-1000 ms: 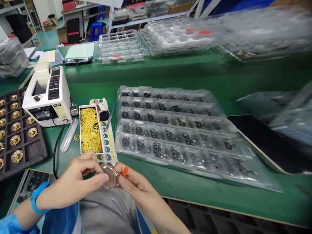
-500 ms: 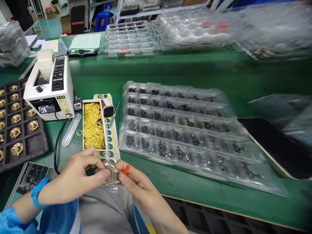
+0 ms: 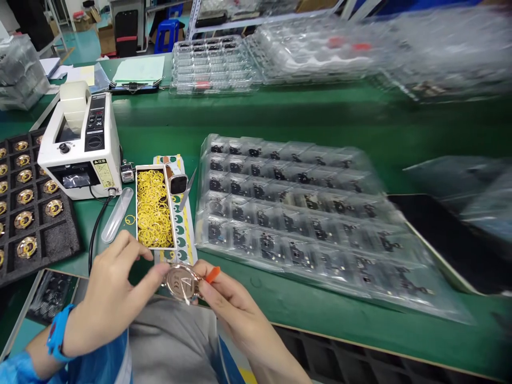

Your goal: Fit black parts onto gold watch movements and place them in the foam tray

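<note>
A round rose-gold watch case is held with its shiny back, marked with small print, facing up. My right hand grips its right edge between thumb and fingers. A small orange tab sticks out beside those fingers; what it is attached to is hidden. On the other side is my left hand, its thumb and fingers apart and the thumb tip at the case's left edge. I cannot tell whether the thumb touches it. A blue band circles my left wrist.
A box of yellow rings stands just beyond my hands, with tweezers to its right. The white tape dispenser and a black foam tray of round parts are left. Clear trays of small black parts lie right.
My left hand has moved away from the face of the case and its fingers have spread. The case back is now uncovered, tilted more toward me. My right hand keeps its grip.
</note>
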Motion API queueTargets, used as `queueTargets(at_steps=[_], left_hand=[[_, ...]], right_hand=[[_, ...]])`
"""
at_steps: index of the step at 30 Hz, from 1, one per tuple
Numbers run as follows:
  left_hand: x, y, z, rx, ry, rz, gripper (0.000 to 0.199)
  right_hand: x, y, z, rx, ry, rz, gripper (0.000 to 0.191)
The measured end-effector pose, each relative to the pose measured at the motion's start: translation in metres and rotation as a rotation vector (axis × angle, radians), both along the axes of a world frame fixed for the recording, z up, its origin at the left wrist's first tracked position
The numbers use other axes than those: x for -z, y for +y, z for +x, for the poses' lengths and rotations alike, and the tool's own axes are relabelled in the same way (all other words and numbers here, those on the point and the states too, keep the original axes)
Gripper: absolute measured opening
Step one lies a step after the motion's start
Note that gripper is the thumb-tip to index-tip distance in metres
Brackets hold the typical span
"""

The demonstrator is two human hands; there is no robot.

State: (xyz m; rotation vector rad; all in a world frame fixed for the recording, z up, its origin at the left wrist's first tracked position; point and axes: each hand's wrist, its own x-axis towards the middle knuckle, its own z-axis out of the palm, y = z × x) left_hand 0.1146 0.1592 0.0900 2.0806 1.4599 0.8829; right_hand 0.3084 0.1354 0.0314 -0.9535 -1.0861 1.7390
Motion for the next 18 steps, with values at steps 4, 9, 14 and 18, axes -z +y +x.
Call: queueTargets(at_steps=[4,9,14,18], left_hand=[[0.005,0.01,-0.003,0.04,-0.259,-0.226,0.007],[0.01,0.013,0.003,0.085,-0.551,-0.389,0.008],[-0.002,0.001,0.005,-0.037,-0.604,-0.145,0.013],[-0.006,-0.003,0.011,-0.117,-0.626,-0.263,0.011]], right_hand=[[-0.002,0.002,-0.003,-0.006,-0.004,0.012,0.046],[-0.002,0.001,-0.006,0.0,-0.022,0.033,0.045],[-0.004,0.0,-0.006,0.074,-0.056,0.033,0.046],[-0.007,0.0,-0.007,0.075,-0.04,0.046,0.046]])
